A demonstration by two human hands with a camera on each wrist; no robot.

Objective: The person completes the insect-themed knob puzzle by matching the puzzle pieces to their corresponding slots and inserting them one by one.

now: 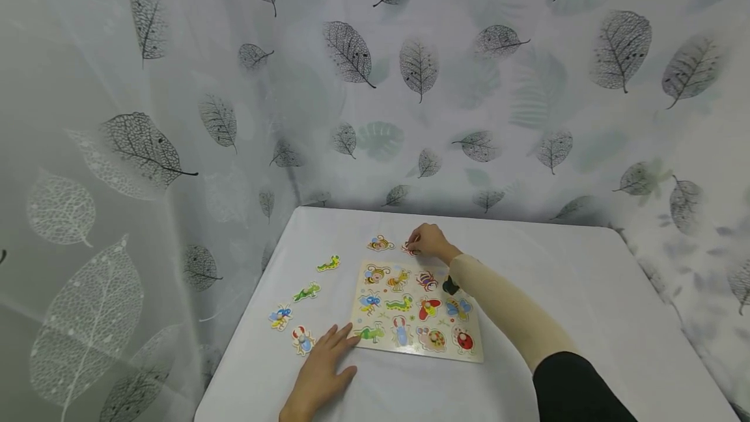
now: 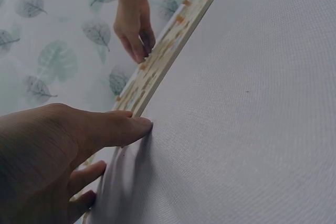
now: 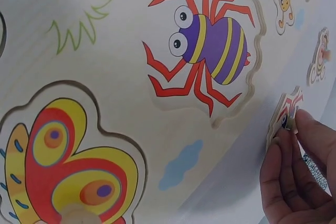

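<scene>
My right hand (image 1: 430,241), beyond the far edge of the puzzle board (image 1: 477,350), pinches the small wooden knob of a spider puzzle piece (image 3: 283,115) between thumb and fingers. In the right wrist view, the board's spider recess (image 3: 226,51) shows a printed purple and yellow spider. Closer to that camera, a red and yellow butterfly (image 3: 55,145) has a knob on it. My left hand (image 1: 322,370) lies at the board's near left corner, fingers extended. In the left wrist view its thumb (image 2: 126,129) rests along the board's edge.
Left of the board lie a beetle piece (image 1: 303,340), a blue-winged insect piece (image 1: 280,317), a green grasshopper piece (image 1: 307,292) and a caterpillar piece (image 1: 328,264). A bee piece (image 1: 380,243) sits behind the board. Leaf-patterned curtains (image 1: 375,103) surround the white table (image 1: 556,279).
</scene>
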